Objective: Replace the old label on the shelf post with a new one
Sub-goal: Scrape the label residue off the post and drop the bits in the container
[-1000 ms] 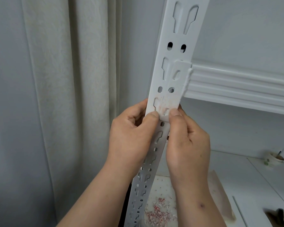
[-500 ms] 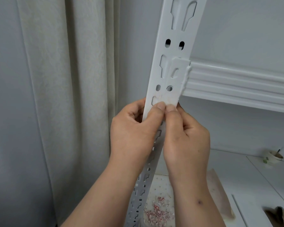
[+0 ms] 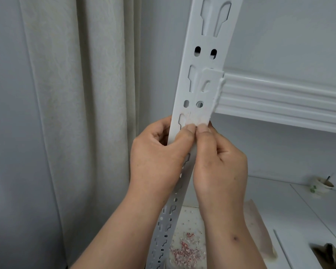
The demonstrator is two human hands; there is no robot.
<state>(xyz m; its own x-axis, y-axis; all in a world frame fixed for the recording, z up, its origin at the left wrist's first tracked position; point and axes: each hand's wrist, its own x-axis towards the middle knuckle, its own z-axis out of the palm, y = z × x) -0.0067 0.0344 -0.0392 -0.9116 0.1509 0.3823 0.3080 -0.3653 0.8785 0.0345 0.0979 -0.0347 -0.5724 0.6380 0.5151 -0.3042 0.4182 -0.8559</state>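
White slotted post (image 3: 206,78) against pale curtain (image 3: 85,94)

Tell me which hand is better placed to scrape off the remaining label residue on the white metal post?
Probably the right hand: its thumb tip sits directly under the pale residue patch on the white slotted metal post. The left hand wraps the post's edge and can steady it.
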